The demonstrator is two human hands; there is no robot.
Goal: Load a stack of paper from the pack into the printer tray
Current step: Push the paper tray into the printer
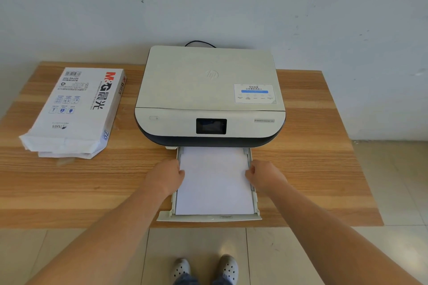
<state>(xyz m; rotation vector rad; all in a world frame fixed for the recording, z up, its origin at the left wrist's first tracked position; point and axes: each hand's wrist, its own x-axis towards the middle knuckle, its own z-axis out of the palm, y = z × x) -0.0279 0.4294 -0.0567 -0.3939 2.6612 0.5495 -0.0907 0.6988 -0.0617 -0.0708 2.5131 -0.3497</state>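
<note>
A white and dark printer point(209, 95) stands at the middle of a wooden table. Its tray point(208, 218) is pulled out toward me. A stack of white paper point(214, 183) lies flat inside the tray. My left hand point(165, 177) rests at the left edge of the stack, fingers curled onto the paper. My right hand point(265, 174) sits at the right edge in the same way. The opened paper pack point(76, 111) lies on the table at the left, its torn end toward me.
The wooden table point(319, 169) has bare surface to the right of the printer and between pack and printer. A black cable point(200, 43) runs behind the printer along the wall. Tiled floor and my shoes point(206, 268) show below the table's front edge.
</note>
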